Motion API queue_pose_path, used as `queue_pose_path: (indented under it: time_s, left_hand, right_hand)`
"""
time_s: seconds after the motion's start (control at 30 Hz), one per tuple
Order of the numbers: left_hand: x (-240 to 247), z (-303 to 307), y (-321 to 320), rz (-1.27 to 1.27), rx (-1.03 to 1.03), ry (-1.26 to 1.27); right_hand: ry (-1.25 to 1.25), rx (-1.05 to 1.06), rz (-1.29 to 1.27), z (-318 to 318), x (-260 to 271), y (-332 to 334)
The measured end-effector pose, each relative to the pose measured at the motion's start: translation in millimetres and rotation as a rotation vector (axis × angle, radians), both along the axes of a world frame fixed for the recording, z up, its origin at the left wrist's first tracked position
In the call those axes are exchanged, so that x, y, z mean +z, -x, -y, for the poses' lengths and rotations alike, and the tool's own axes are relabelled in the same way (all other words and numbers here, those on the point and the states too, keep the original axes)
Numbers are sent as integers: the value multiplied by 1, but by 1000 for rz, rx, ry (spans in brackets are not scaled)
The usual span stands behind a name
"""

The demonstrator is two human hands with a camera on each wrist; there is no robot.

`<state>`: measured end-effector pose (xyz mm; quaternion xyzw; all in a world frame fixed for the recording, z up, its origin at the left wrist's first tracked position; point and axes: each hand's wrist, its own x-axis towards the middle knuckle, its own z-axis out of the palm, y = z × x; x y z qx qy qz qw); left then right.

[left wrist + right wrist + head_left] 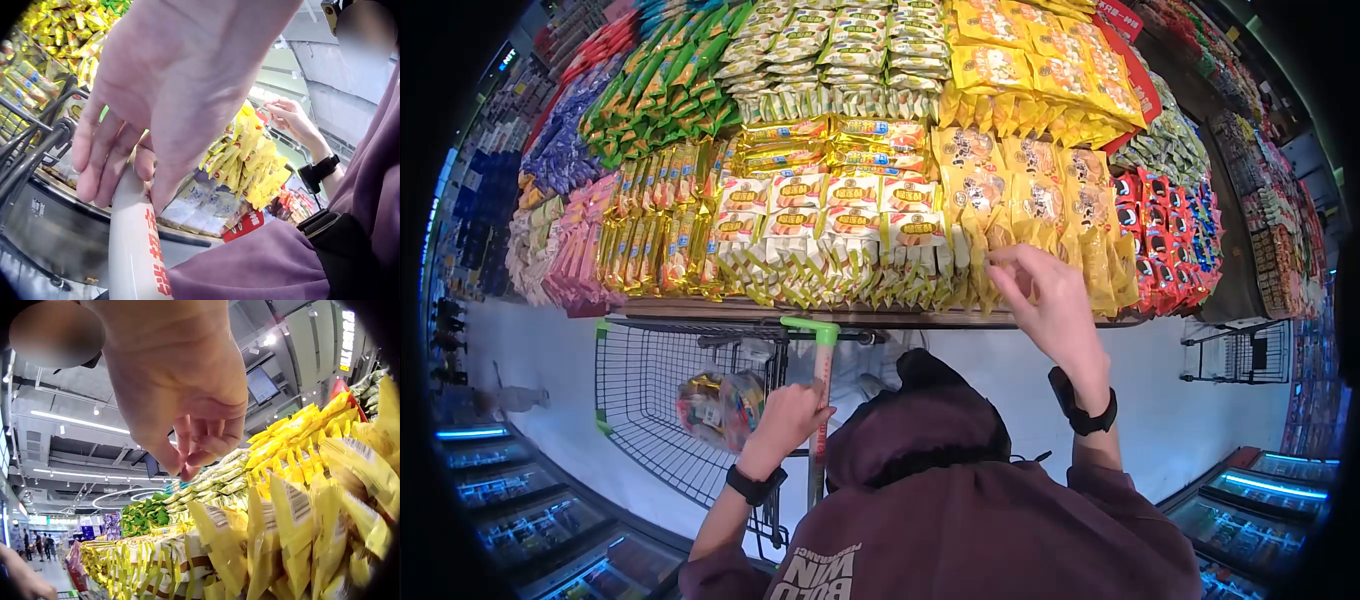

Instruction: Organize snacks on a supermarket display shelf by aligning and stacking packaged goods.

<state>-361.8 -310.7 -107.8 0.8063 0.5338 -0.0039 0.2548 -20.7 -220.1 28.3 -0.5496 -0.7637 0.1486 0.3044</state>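
My left hand (788, 418) is at the white, red-lettered handle (134, 240) of a shopping cart, its fingers on one side and the thumb on the other. My right hand (1052, 302) hovers at the front of a snack display, over yellow packets (1040, 190) with clear windows. Its fingers are loosely bent, thumb near the fingertips, and nothing shows between them in the right wrist view. Pointed ends of yellow packets (294, 509) stand just below that hand. White and yellow packets (830, 205) lie to its left.
The wire cart (640, 385) stands at the left against the display, with a clear bag of colourful packets (720, 405) inside. Red packets (1165, 235) fill the display's right end, green packets (665, 85) its back left. Another cart (1240, 352) stands at the right. Lit freezers (550, 525) line the aisle behind.
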Motion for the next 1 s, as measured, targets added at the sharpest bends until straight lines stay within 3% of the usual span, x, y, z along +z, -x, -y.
queue_pose_path:
  time_s: [0.1,0.2,0.3,0.5,0.77,1.0]
  left_hand:
    - [2,-3,-3,-75,-156,-109]
    - [47,-38,-25,-32,-233,-219]
    - [86,-76,-54,274,-155,-391]
    - [92,-137,-84,409,-80,-643]
    - [83,-164,-97,442,-55,-506]
    - [81,-161,-101,458,-27,-431]
  right_hand:
    - [-36,-149,-70,15,-24,13]
    - [-194,-53,-59,9,-22,20]
    - [-224,51,-55,-15,-23,34]
    - [-293,115,-15,-51,-51,42]
    - [-78,192,74,-83,-56,31]
    - [-72,192,169,-85,-54,35]
